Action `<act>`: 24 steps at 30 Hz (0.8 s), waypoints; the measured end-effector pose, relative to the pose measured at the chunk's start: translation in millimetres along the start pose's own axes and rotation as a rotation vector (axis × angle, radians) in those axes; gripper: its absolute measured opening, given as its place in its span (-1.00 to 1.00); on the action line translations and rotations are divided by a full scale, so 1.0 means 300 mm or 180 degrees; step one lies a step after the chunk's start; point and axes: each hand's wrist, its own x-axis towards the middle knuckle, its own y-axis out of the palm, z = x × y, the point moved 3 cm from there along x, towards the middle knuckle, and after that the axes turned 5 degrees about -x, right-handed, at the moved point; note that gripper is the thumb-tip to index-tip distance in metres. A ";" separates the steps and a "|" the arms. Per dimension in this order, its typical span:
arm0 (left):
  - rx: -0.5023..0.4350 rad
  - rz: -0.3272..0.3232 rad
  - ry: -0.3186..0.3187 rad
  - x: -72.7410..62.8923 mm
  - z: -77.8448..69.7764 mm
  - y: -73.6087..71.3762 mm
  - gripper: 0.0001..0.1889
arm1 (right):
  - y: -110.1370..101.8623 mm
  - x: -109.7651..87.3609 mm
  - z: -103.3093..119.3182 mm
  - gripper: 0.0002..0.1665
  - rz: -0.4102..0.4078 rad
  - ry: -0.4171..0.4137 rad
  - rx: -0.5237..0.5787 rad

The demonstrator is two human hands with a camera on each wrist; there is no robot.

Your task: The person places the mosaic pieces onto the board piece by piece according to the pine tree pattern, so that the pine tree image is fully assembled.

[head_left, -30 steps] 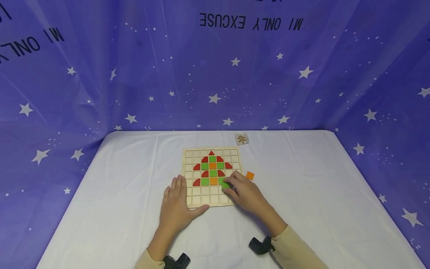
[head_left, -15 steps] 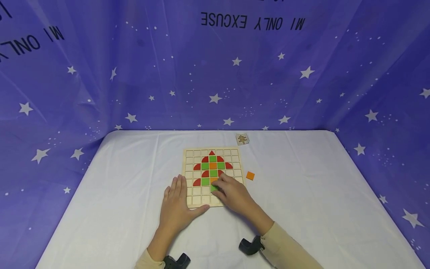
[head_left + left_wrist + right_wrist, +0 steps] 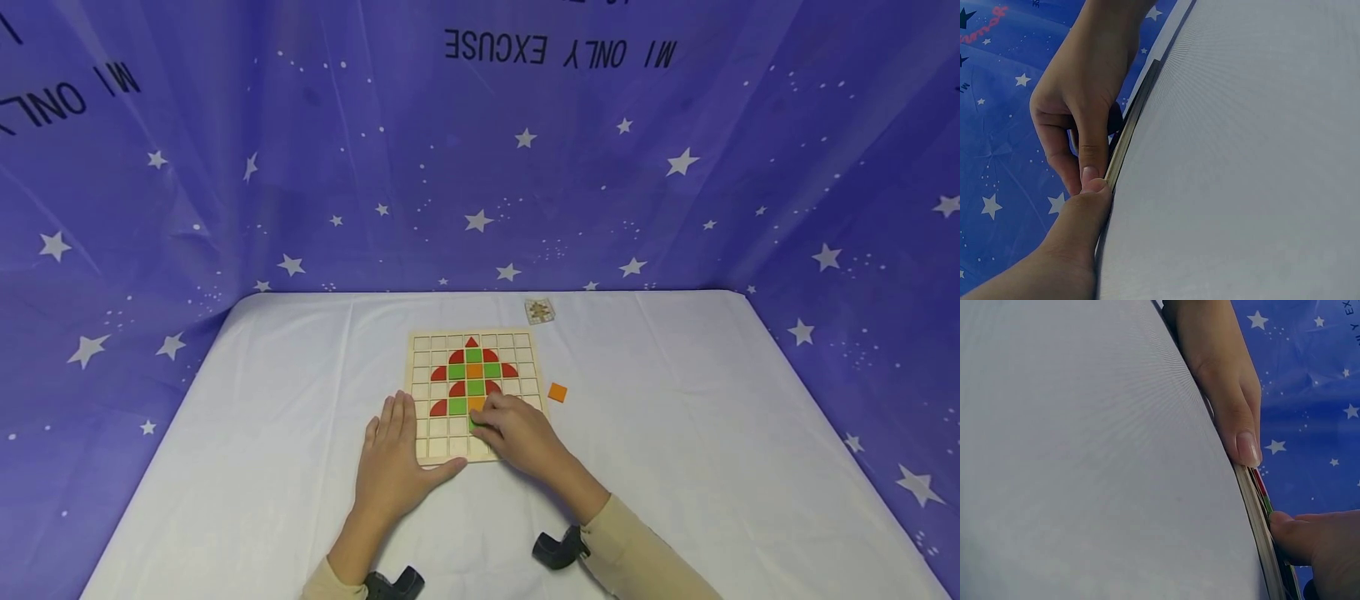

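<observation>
A square wooden grid board [image 3: 438, 447] lies flat on the table, with red, green and orange tiles set in a tree-like pattern. My left hand [image 3: 392, 471] rests along the board's left edge, fingers straight, thumb reaching to the front edge. Between thumb and fingertips, my right hand [image 3: 527, 433] pinches a green square tile [image 3: 474, 423] over the cell just below the lower orange tile [image 3: 476, 404]. Part of the board's right side is hidden by that hand. In the right wrist view, the right thumb [image 3: 1291, 534] is beside the board's edge [image 3: 1254, 506].
A loose orange square tile [image 3: 557, 392] lies right of the board. Behind the board is a small clear card [image 3: 539, 312] with a brown tree-like picture. White cloth [image 3: 675, 417] covers the table, and a blue starry curtain [image 3: 420, 242] hangs behind it.
My right hand has moved left across the board with the green tile, then lowered it slightly into the cell below the orange tile. The left hand has stayed in place.
</observation>
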 end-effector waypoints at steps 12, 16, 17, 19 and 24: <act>-0.0004 -0.0019 0.0004 -0.002 0.000 0.001 0.40 | -0.005 -0.007 -0.001 -0.66 0.0160 0.0035 0.0001; 0.0012 -0.0008 -0.0011 -0.002 0.002 0.004 0.40 | -0.015 -0.016 -0.021 -0.59 0.0106 0.0166 -0.0026; 0.0013 -0.0010 -0.0012 -0.001 0.002 0.005 0.41 | -0.022 -0.018 -0.030 -0.58 0.0060 0.0220 -0.0012; 0.0011 -0.0009 -0.0017 0.000 0.003 0.006 0.41 | -0.040 -0.024 -0.057 -0.58 -0.0045 0.0335 0.0024; -0.0033 0.0001 -0.0037 0.001 0.003 0.007 0.41 | -0.092 -0.048 -0.169 -0.50 -0.0184 0.0726 0.0012</act>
